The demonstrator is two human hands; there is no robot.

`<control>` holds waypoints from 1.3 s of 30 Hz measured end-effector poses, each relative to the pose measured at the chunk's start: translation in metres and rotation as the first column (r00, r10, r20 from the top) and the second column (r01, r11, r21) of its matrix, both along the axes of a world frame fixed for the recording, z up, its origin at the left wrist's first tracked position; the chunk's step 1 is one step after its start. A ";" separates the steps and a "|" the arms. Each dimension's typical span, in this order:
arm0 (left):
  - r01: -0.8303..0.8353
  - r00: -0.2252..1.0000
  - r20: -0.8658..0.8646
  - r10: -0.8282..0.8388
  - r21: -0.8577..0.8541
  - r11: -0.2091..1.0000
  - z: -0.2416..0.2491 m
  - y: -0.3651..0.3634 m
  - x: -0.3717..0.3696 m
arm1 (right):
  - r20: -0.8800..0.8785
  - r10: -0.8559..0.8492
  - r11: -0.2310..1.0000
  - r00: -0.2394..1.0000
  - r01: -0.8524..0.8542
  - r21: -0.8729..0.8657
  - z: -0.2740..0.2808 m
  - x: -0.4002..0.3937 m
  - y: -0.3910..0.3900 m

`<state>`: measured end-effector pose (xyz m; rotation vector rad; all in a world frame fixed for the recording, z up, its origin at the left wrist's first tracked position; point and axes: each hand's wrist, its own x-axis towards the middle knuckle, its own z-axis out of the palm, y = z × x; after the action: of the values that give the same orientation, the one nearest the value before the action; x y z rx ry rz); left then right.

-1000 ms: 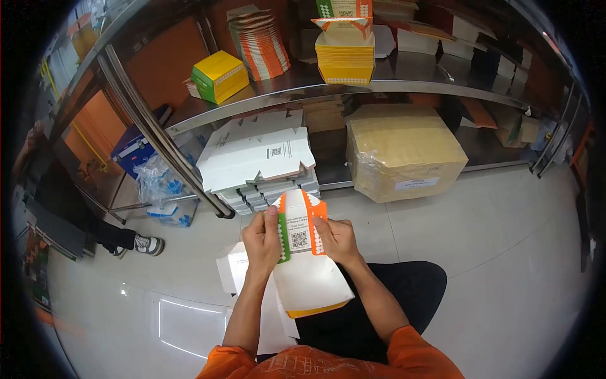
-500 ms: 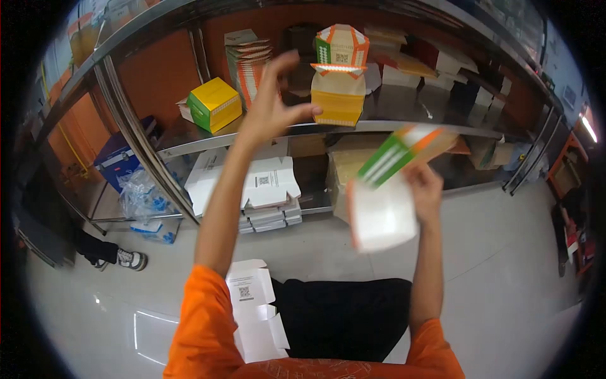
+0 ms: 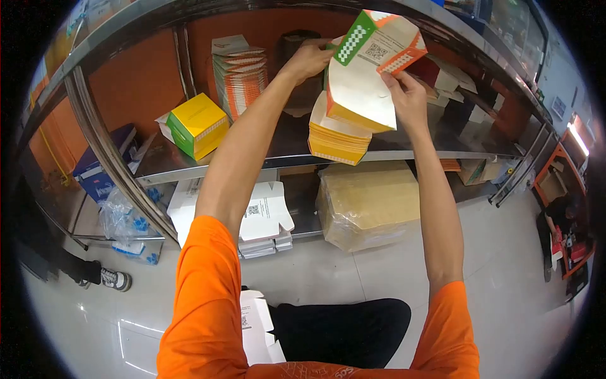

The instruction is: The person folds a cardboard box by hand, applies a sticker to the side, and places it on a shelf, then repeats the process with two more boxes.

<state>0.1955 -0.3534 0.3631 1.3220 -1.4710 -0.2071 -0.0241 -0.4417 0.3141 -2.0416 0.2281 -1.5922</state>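
Both my hands are at an open paper takeaway box [image 3: 366, 88] with a cream inside, a printed code, and green and orange edges. My right hand [image 3: 407, 98] pinches its right edge, thumb on the inside face. At the box's upper left, my left hand [image 3: 310, 60] has its fingers closed at the green side, with the fingertips partly hidden. Directly below, a stack of nested yellow boxes [image 3: 339, 140] stands at the shelf's front edge, and the held box overlaps its top.
A folded yellow-and-green box [image 3: 201, 126] sits left on the metal shelf [image 3: 278, 148], near a tall stack of orange-edged cartons [image 3: 240, 79]. Below are white flat cartons [image 3: 268, 211] and a large cardboard box [image 3: 369, 202]. Another white carton [image 3: 255, 325] lies by my lap.
My right hand has carried its box up and inward to the stack on the shelf. My left hand has moved right, from open in the air to the box's side. The view has shifted.
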 end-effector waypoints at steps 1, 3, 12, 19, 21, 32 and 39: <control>-0.001 1.000 -0.002 0.001 0.004 1.000 -0.002 -0.003 0.002 | -0.012 -0.007 1.000 1.000 0.007 0.008 0.001 0.004 -0.002; 0.081 0.992 -0.090 -0.084 -0.029 0.996 -0.003 -0.006 0.004 | -0.030 -0.055 0.997 0.998 0.053 -0.062 0.008 0.011 -0.008; 0.183 0.919 -0.332 -0.212 -0.115 0.976 -0.020 -0.010 0.020 | -0.383 -0.352 0.913 0.854 0.225 -0.339 -0.004 0.016 -0.018; -0.209 0.967 -0.213 0.139 -0.354 0.912 -0.066 0.019 0.003 | -0.420 -0.287 0.950 0.861 0.313 -0.007 -0.017 0.016 -0.046; -0.220 0.962 -0.237 0.133 -0.392 0.893 -0.096 0.072 -0.004 | -0.268 -0.139 0.969 0.953 0.187 0.160 -0.034 0.005 -0.057; -0.704 0.340 -0.269 0.901 0.563 0.434 -0.414 0.546 -0.135 | -0.624 0.605 0.749 0.495 -0.086 0.657 -0.373 -0.087 0.325; -0.723 0.262 -0.103 0.960 0.638 0.266 -0.414 0.543 -0.188 | -0.466 0.627 0.687 0.625 -0.161 0.709 -0.403 -0.020 0.401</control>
<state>0.0070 0.1892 -0.0505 2.1397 -0.0115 -0.1205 -0.0436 -0.0403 -0.0893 -1.8446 0.4234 -0.3084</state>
